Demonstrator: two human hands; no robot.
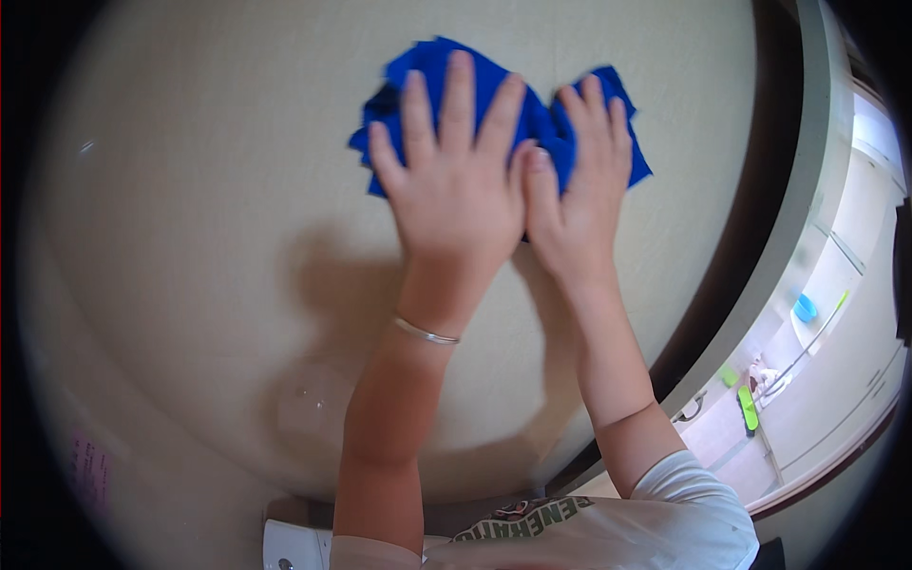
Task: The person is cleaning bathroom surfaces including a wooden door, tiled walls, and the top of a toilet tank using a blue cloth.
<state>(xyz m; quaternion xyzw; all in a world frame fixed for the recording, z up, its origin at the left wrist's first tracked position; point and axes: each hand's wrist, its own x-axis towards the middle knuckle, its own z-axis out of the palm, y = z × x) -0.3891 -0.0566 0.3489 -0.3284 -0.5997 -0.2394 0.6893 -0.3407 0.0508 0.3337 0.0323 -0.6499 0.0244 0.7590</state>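
A crumpled blue cloth lies against a pale beige wall. My left hand presses flat on its left part, fingers spread, with a silver bangle around the wrist. On the cloth's right part rests my right hand, its fingers closer together and its thumb beside my left thumb. Between the two hands the cloth is bunched into folds. Its ragged edges stick out past my fingertips and on both sides. My palms hide the lower middle of it.
A dark strip and a pale frame border the wall at right. Beyond them are a green-headed broom and a blue basin. A white fixture sits at lower left; a pink patch bears writing.
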